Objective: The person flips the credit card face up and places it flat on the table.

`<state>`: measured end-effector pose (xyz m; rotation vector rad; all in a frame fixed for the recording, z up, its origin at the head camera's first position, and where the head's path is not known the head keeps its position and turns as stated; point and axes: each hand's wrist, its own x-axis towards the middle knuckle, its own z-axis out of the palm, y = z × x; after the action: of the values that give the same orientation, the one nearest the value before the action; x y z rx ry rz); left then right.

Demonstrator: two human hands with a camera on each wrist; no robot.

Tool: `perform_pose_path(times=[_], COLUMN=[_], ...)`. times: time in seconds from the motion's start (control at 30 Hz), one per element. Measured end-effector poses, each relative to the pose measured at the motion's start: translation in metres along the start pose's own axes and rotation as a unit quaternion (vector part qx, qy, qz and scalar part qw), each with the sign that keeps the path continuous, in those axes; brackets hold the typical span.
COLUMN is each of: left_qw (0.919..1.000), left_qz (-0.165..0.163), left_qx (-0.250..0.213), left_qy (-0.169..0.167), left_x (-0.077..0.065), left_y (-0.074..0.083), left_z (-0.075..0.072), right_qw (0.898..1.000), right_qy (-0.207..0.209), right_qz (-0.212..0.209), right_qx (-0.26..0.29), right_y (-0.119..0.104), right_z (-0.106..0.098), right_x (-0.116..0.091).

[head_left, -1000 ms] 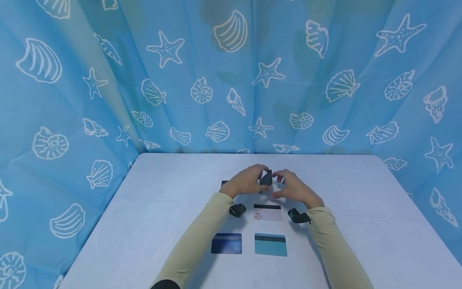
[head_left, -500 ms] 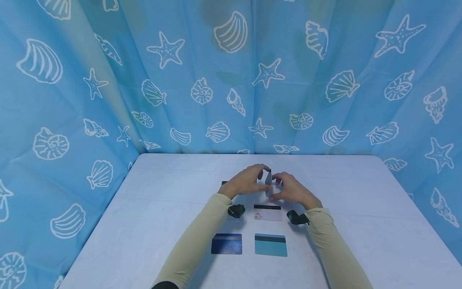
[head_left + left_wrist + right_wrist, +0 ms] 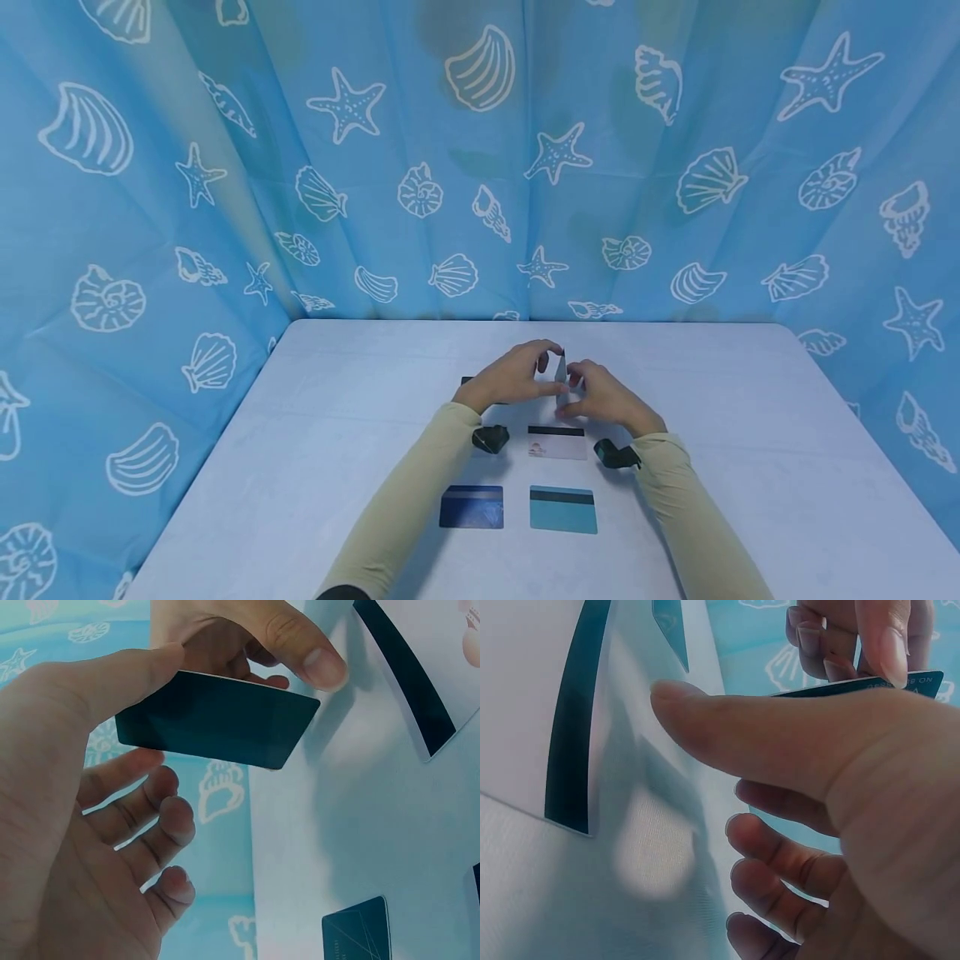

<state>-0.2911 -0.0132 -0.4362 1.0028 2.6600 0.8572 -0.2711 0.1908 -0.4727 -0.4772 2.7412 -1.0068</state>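
Note:
Between thumb and fingertip, my left hand [image 3: 517,375] pinches a dark card [image 3: 217,720] by one end. The card stands nearly edge-on in the head view, above the far half of the table. My right hand [image 3: 606,397] is close on the card's other side, fingers loosely bent and thumb stretched out. In the right wrist view that thumb [image 3: 735,731] covers much of the card, leaving a lettered corner visible. A pale card with a black stripe [image 3: 556,447] lies below the hands. Another dark card [image 3: 358,931] lies on the table, mostly hidden behind my left wrist in the head view.
Nearer on the white table [image 3: 360,358] lie a dark blue card [image 3: 472,514] and a teal striped card [image 3: 563,517], side by side. Black wrist cameras [image 3: 491,438] hang under both wrists. A blue shell-print curtain [image 3: 420,108] stands behind the table.
The held card has turned from showing its dark face to nearly edge-on, shifting slightly right. My right hand has moved a little left and closer to it.

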Motion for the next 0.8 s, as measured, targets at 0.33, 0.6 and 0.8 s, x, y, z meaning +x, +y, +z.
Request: perform_pose_path(times=[0.33,0.6,0.8], left_qw=[0.9995,0.9995,0.9992], left_qz=[0.018,-0.001,-0.001], left_qx=[-0.026,-0.029,-0.027], left_qy=[0.007,0.012,0.029], left_x=[-0.003,-0.006,-0.008], left_y=[0.000,-0.006,-0.011], left_z=[-0.003,-0.004,-0.006], right_qw=[1.000,1.000,1.000], right_qy=[-0.001,0.003,0.011], right_qz=[0.000,0.005,0.002], right_qx=[0.003,-0.010,-0.013], right_y=[0.002,0.002,0.004], right_z=[0.002,-0.001,-0.003], right_x=[0.001,-0.001,-0.001])
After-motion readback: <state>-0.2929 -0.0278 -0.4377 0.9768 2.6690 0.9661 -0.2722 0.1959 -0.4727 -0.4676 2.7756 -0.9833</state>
